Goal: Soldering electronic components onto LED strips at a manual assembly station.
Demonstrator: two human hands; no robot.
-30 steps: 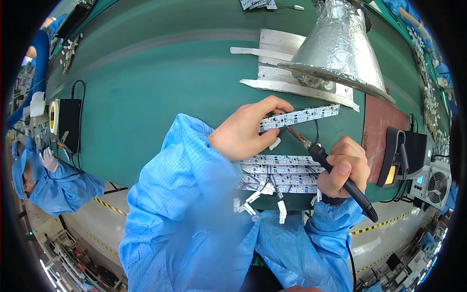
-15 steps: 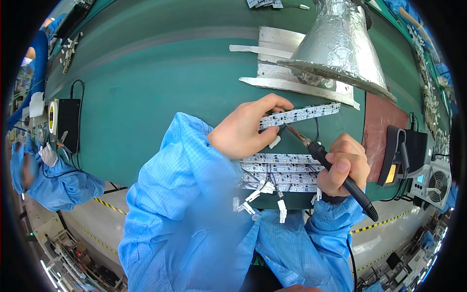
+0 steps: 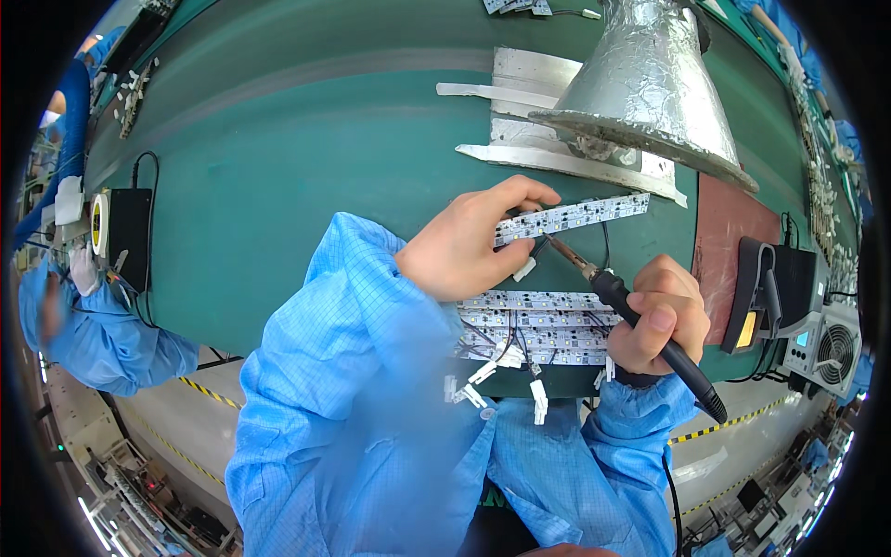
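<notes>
Since the earlier frame, a group of boards [image 3: 517, 6] at the far edge is sitting farther right, and a co-worker's gloved hand [image 3: 83, 269] is appearing higher in the view; both bare hands are staying almost in place. The circuit strip [image 3: 594, 213] is lying ahead of the person, its long axis running left to right with the right end slightly farther off. The left hand [image 3: 469, 237], the nearer one, is closing thumb and fingers about the strip's left end. The right hand [image 3: 661, 320] is wrapping its fingers around the soldering iron [image 3: 613, 290], whose tip is pointing away and leftward to the strip's near edge, just beside the left thumb; whether it is touching cannot be told. The strip is showing a flat, white, narrow face dotted with small components. Nearer the person, similar strips [image 3: 557, 320] are lying in parallel rows, trailing dark wires and blocky white connectors [image 3: 538, 404]. Beyond, a cone [image 3: 650, 84] is wearing crinkled, shiny foil above the smooth green mat [image 3: 278, 167].
</notes>
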